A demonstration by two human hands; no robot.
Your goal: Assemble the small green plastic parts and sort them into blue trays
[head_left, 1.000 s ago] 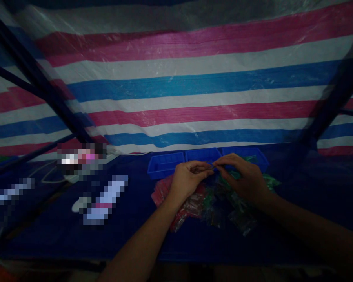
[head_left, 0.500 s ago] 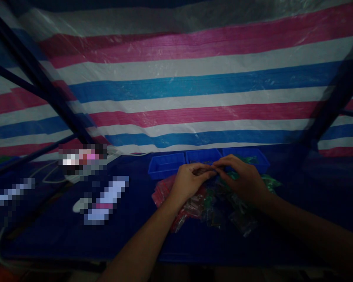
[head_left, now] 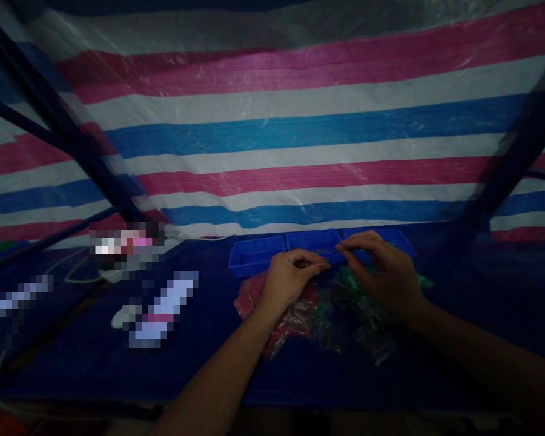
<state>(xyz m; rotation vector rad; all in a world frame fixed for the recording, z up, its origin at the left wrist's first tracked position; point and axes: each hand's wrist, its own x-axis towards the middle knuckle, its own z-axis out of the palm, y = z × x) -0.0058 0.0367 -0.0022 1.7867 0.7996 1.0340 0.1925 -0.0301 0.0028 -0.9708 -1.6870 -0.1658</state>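
My left hand (head_left: 287, 280) is closed in a pinch, with thumb and index finger together above the pile of small plastic bags. Opposite it, my right hand (head_left: 386, 269) also pinches, its fingertips a short gap from the left ones. Whatever lies in either pinch is too small and dark to name. Beneath the left hand spread red-edged clear bags (head_left: 253, 295). Green-marked bags (head_left: 349, 283) and clear bags (head_left: 376, 346) lie under and beside the right hand. Just behind the hands stand a left blue tray (head_left: 255, 257), a middle blue tray (head_left: 312, 240) and a right blue tray (head_left: 404, 242).
The blue table (head_left: 200, 375) holds a white rounded object (head_left: 120, 318) and a blurred-out flat item (head_left: 166, 312) on the left. White cables (head_left: 79, 280) run farther left. A striped tarp (head_left: 300, 133) hangs behind, between dark metal posts (head_left: 86, 154).
My right hand has moved slightly up and to the right, widening the gap between the fingertips. The left hand has barely shifted and stays pinched.
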